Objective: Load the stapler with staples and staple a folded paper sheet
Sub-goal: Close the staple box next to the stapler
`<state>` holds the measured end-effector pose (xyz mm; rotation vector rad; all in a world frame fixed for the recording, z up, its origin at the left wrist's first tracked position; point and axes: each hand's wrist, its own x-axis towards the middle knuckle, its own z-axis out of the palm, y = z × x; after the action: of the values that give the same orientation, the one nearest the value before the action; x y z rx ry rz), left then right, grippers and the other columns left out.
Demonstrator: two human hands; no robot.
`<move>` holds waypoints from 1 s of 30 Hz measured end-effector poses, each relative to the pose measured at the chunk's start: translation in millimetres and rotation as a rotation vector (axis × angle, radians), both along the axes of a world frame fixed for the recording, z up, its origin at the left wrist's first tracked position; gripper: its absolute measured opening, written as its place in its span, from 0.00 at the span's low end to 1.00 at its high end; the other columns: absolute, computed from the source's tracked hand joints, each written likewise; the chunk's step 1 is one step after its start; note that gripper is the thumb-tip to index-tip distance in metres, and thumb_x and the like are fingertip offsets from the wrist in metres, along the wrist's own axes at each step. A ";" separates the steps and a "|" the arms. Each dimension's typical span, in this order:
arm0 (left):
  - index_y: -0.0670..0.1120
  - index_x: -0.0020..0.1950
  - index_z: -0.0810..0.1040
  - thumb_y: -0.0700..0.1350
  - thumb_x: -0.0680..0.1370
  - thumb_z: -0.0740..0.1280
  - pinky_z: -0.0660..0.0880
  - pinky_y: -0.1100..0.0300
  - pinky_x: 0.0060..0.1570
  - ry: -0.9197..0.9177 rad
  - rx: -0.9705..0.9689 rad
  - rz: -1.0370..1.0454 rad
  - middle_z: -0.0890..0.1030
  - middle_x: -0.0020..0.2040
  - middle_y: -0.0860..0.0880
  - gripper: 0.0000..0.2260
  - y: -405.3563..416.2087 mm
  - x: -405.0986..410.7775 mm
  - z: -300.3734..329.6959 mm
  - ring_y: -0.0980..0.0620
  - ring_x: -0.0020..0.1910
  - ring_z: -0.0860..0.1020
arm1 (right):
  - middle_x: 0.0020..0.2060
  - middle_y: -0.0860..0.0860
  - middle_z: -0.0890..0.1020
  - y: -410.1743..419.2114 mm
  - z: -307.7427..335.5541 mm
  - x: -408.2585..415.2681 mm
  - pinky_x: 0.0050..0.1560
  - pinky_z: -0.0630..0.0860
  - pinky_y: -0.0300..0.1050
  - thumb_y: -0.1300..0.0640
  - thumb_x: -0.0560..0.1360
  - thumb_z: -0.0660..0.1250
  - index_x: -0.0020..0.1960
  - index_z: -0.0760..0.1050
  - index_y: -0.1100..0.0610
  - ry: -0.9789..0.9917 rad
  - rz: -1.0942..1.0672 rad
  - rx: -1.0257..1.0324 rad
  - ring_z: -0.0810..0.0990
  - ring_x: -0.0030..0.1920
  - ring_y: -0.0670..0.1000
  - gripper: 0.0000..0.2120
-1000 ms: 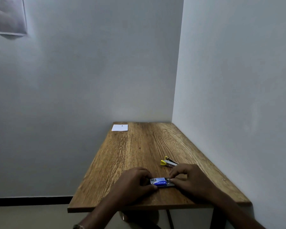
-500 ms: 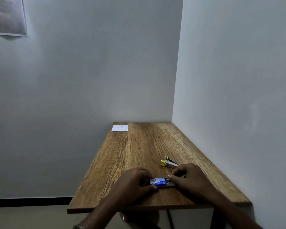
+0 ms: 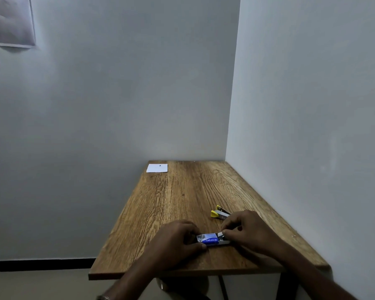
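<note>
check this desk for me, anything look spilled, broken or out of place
Nothing stands out. Both hands hold the blue staple box near the front edge of the table, the yellow stapler lies just behind the right hand, and the white paper lies flat at the far left corner.

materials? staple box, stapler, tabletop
Staple box: looks like printed cardboard, blue and white with a slight sheen; the pale end at the right hand could be a tray or flap. Left hand grips the other end.
Stapler: yellow parts look like plastic, grey body probably metal; too small to be sure.
Table: wood-grain top, matte; solid wood or laminate, cannot tell.
</note>
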<state>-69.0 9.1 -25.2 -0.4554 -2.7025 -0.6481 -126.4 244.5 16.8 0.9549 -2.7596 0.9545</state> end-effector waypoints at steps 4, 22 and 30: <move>0.55 0.62 0.78 0.61 0.75 0.68 0.79 0.59 0.53 -0.001 -0.008 0.002 0.80 0.59 0.58 0.19 0.8 0.8 1.6 0.61 0.53 0.77 | 0.40 0.42 0.85 4.1 2.3 -6.4 0.42 0.76 0.33 0.56 0.73 0.73 0.44 0.86 0.48 -0.056 0.032 0.021 0.81 0.45 0.38 0.05; 0.56 0.63 0.78 0.62 0.75 0.67 0.78 0.61 0.53 0.007 -0.016 0.003 0.79 0.61 0.60 0.20 -1.3 -1.5 -1.3 0.63 0.53 0.76 | 0.42 0.38 0.84 5.4 -7.4 -4.7 0.41 0.73 0.30 0.52 0.74 0.73 0.49 0.85 0.47 0.058 -0.066 -0.027 0.80 0.45 0.36 0.05; 0.55 0.62 0.79 0.62 0.75 0.67 0.78 0.60 0.52 0.008 -0.021 0.003 0.80 0.59 0.59 0.19 -0.1 -3.0 -1.3 0.62 0.52 0.77 | 0.43 0.40 0.85 9.3 -7.5 -4.0 0.48 0.78 0.36 0.50 0.71 0.75 0.46 0.86 0.44 0.001 -0.002 0.001 0.81 0.47 0.38 0.04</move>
<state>-72.0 9.1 -26.6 -0.4586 -2.7044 -0.6166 -130.4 253.8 9.3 0.9519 -2.7602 0.9526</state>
